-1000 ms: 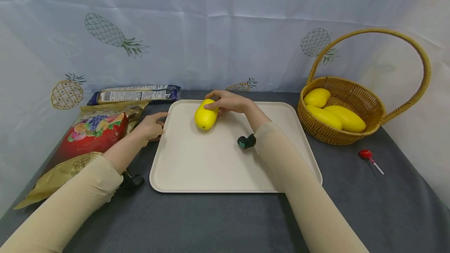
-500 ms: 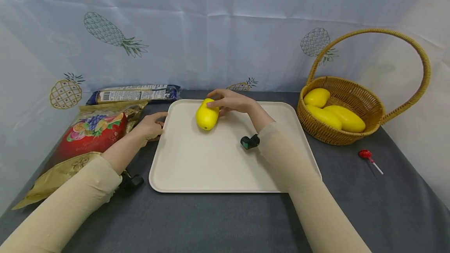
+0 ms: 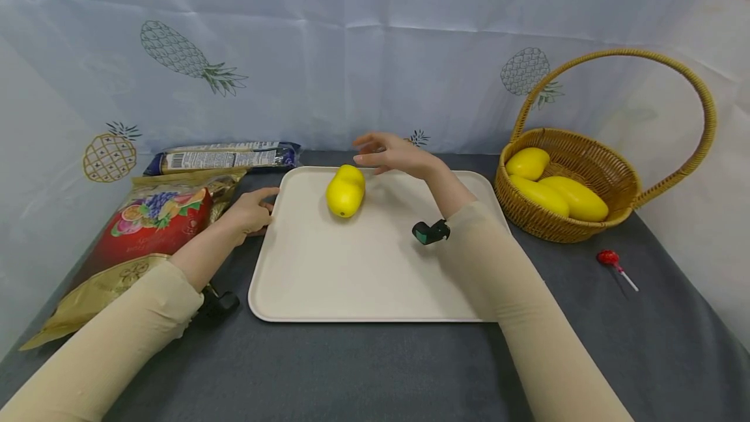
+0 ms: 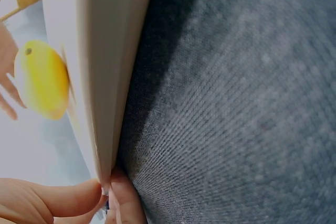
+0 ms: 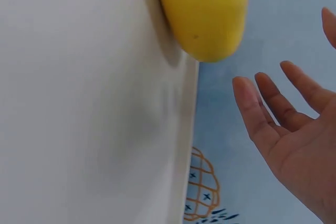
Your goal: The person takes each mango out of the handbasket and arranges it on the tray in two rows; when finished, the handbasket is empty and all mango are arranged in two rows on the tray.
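A yellow mango [image 3: 345,193] lies on the beige tray [image 3: 363,279], near its far left part. My right hand [image 3: 395,154] is just right of the mango and above the tray's far edge, fingers spread and holding nothing. In the right wrist view the hand [image 5: 299,135] shows its palm, with a gap between its fingertips and the mango [image 5: 205,14]. At the tray's left side, my left hand [image 3: 249,211] pinches the rim. The left wrist view shows the thumb [image 4: 73,198] on top of the tray's edge [image 4: 97,103] and a finger against its underside.
To the right stands a wicker basket [image 3: 621,181] with a tall handle and several mangoes [image 3: 577,198] inside. A red lollipop [image 3: 611,258] lies in front of it. Left are a red and gold snack bag [image 3: 158,220] and a blue packet [image 3: 222,159]; a patterned curtain [image 3: 375,70] hangs behind.
My right hand has let go of the mango and moved up and to the right. The mango stays on the tray, and my left hand keeps its place at the rim.
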The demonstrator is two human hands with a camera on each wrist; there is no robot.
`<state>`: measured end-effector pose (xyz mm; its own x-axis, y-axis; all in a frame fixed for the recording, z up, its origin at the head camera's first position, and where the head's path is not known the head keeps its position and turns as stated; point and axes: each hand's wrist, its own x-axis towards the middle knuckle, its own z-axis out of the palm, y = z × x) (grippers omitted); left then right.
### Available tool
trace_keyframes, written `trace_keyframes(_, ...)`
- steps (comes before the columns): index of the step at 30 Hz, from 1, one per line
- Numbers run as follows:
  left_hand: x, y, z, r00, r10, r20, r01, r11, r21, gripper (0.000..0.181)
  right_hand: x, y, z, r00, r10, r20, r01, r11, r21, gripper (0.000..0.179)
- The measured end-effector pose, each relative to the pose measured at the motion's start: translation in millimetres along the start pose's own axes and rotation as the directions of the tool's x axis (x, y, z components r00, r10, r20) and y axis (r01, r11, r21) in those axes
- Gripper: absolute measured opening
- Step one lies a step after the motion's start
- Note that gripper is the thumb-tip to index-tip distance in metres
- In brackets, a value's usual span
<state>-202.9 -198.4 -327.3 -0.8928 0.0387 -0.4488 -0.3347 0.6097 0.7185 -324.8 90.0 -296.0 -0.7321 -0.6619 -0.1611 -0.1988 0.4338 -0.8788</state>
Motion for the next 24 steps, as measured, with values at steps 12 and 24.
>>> trace_keyframes(12, -0.9, 0.2, -0.1, 1.0, 0.01, 0.001, -0.01, 1.0, 0.006, 0.075, -37.4, -21.6, -30.7, 0.978, -0.142, -0.152, 0.147, 0.989, 0.021, 0.054)
trace_keyframes(24, 0.2, -1.0, 0.7, 1.0, 0.013, -0.001, -0.013, 1.0, 0.0, 0.075, -80.1, -28.7, -64.9, 0.927, -0.233, -0.295, 0.225, 0.972, -0.061, 0.049)
